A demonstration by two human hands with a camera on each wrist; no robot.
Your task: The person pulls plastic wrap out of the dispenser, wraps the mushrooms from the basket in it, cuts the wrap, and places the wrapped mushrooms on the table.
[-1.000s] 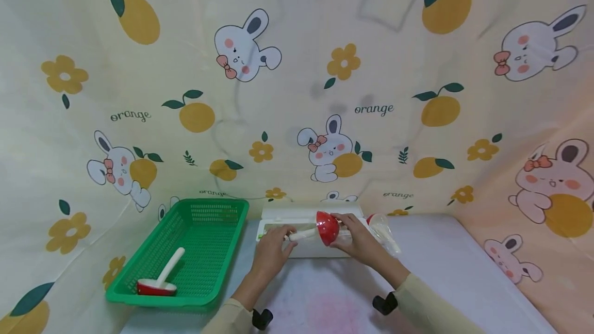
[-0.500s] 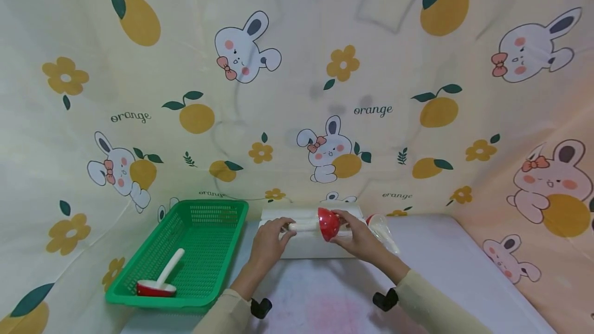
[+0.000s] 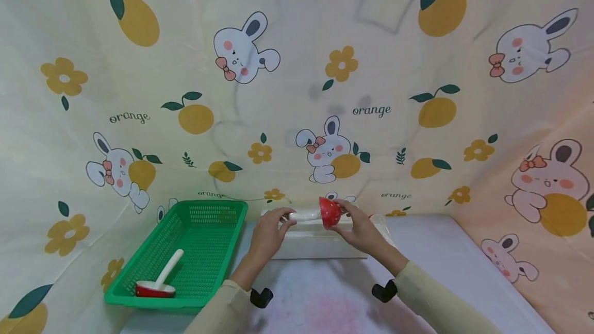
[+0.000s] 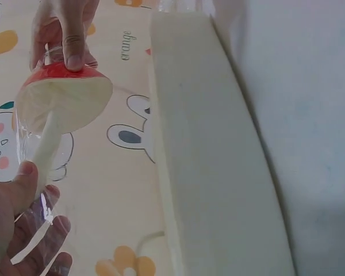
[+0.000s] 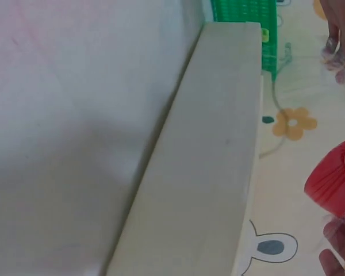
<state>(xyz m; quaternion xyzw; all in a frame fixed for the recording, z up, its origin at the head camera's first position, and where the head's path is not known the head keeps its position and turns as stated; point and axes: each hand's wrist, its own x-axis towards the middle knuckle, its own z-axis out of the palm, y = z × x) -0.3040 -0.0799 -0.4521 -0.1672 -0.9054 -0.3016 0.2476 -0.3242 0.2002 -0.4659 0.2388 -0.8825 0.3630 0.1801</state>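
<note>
A toy mushroom with a red, white-spotted cap [image 3: 329,214] and a pale stem [image 3: 306,216] is held on its side above a white box [image 3: 320,249]. Clear plastic wrap covers it, shiny along the stem [image 4: 45,150] in the left wrist view. My left hand [image 3: 269,232] pinches the stem's end between thumb and fingers. At the other end, my right hand [image 3: 359,230] grips the top of the cap with thumb and fingers. In the right wrist view the red cap [image 5: 332,183] shows at the right edge, only partly in frame.
On the left stands a green basket [image 3: 204,256] holding another mushroom [image 3: 155,288], cap down. A clear plastic-wrapped item [image 3: 381,226] lies right of the box, partly behind the right hand. A printed cloth [image 3: 287,92] hangs behind the white tabletop [image 3: 427,262].
Both hands have raised the mushroom a little above the box, and its stem has swung from slanting to nearly level. The basket and its mushroom stay put.
</note>
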